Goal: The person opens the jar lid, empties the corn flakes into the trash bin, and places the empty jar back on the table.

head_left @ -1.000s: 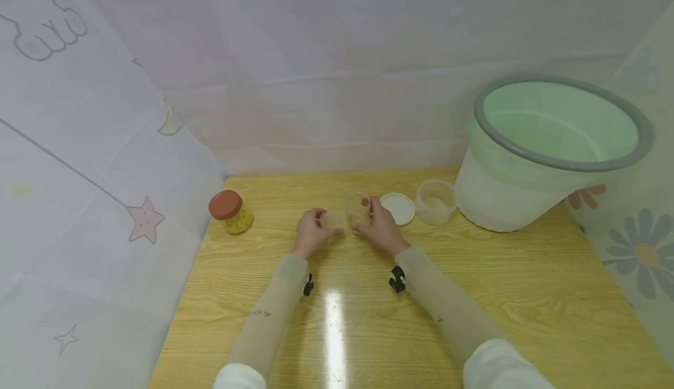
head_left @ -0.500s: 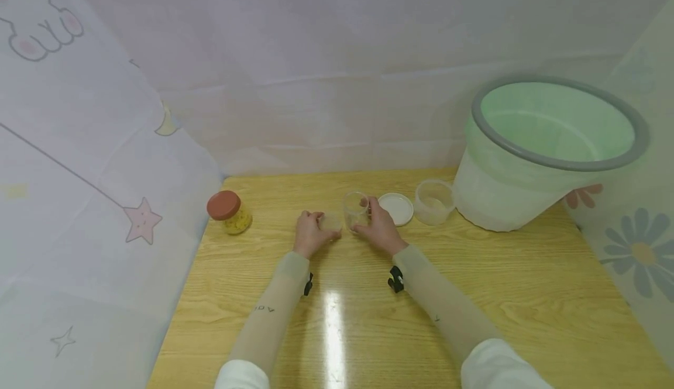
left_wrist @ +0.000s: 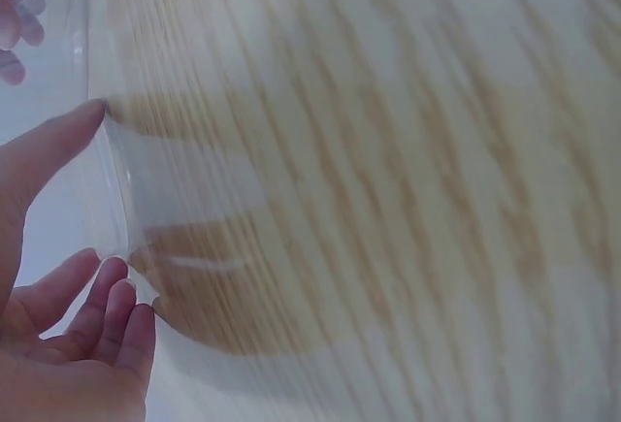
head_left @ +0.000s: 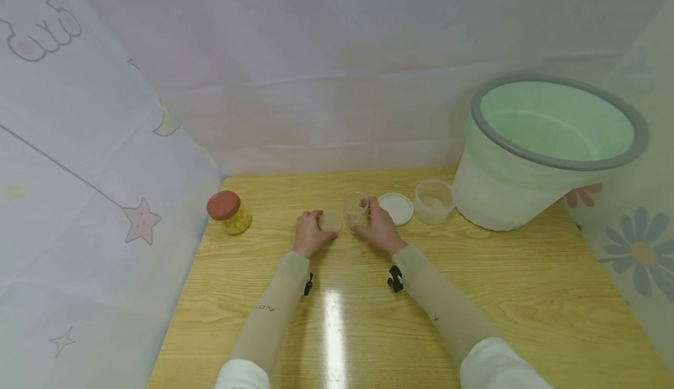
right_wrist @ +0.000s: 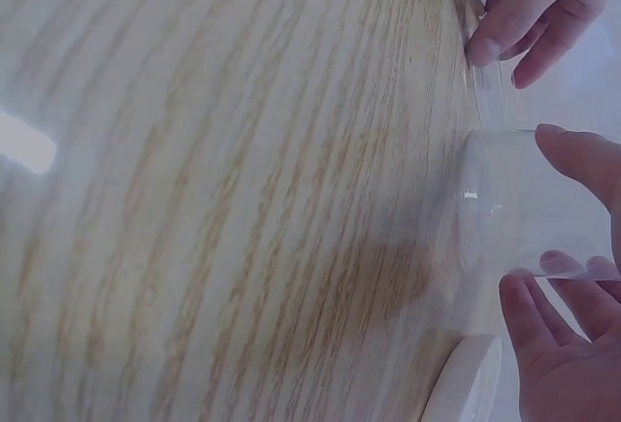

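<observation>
My left hand (head_left: 312, 233) holds a low, clear, round dish-like piece (head_left: 330, 221) by its sides, thumb and fingers at opposite edges. It lies flat on the wooden table; in the left wrist view its clear rim (left_wrist: 114, 189) shows between thumb and fingertips. Just to the right, my right hand (head_left: 382, 230) grips a taller clear jar (head_left: 356, 209), upright and see-through, with the thumb on the near side and fingers on the far side. The right wrist view shows the jar's base (right_wrist: 473, 194) at the tabletop, close beside the low piece (right_wrist: 488, 92).
A white round lid (head_left: 396, 209) lies right of the jar. Beyond it stands a translucent round container (head_left: 434, 203), then a big green-and-white bucket (head_left: 495, 196) with a grey rim. At the table's left is a red-lidded jar (head_left: 230, 212) with yellow contents. Cloth walls enclose the table (head_left: 363, 330).
The left thumb and fingers have shifted slightly on the low clear piece, showing more of it. The right hand and the jar stay in place. The view has drifted a little.
</observation>
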`<state>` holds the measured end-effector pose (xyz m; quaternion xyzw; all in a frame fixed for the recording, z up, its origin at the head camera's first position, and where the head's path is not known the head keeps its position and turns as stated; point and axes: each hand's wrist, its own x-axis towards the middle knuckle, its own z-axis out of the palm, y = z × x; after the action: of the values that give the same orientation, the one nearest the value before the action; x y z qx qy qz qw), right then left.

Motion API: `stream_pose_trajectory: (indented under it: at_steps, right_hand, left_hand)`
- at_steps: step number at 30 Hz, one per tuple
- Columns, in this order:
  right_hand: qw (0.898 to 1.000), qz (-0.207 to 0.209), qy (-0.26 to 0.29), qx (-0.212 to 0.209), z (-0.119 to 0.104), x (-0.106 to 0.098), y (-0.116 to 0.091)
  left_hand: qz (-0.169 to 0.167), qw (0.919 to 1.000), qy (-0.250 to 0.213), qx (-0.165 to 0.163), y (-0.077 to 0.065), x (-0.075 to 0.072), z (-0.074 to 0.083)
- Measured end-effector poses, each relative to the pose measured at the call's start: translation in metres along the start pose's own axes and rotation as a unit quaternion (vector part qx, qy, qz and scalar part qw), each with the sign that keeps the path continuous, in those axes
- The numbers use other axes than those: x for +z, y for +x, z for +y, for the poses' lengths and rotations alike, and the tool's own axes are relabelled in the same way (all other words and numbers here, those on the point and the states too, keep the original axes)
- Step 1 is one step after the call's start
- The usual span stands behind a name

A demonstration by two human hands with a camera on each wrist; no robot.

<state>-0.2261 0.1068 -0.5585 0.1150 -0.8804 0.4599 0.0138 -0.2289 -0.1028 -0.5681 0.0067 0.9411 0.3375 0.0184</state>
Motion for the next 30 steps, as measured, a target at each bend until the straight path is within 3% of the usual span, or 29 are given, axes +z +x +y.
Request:
stream_pose_trajectory:
  at_steps: [7,12,22,30]
  right_hand:
    - [1.000,-0.010,0.002,0.023,-0.001,0.000,0.000]
    - [1.000,0.002,-0.005,0.022,-0.004,-0.005,0.001]
    - [1.000,0.004,0.031,-0.002,-0.012,-0.020,-0.002]
    - [1.000,0.011,0.025,-0.004,-0.016,-0.029,-0.005]
  left_hand:
    - [0.003,0.9990,-0.046,-0.003,-0.006,-0.008,-0.003]
    - [0.005,0.9972,-0.073,0.016,-0.008,-0.017,-0.005]
    - [0.030,0.9950,-0.092,0.027,-0.009,-0.038,0.002]
    - [0.058,0.9923,-0.105,0.030,-0.013,-0.059,0.008]
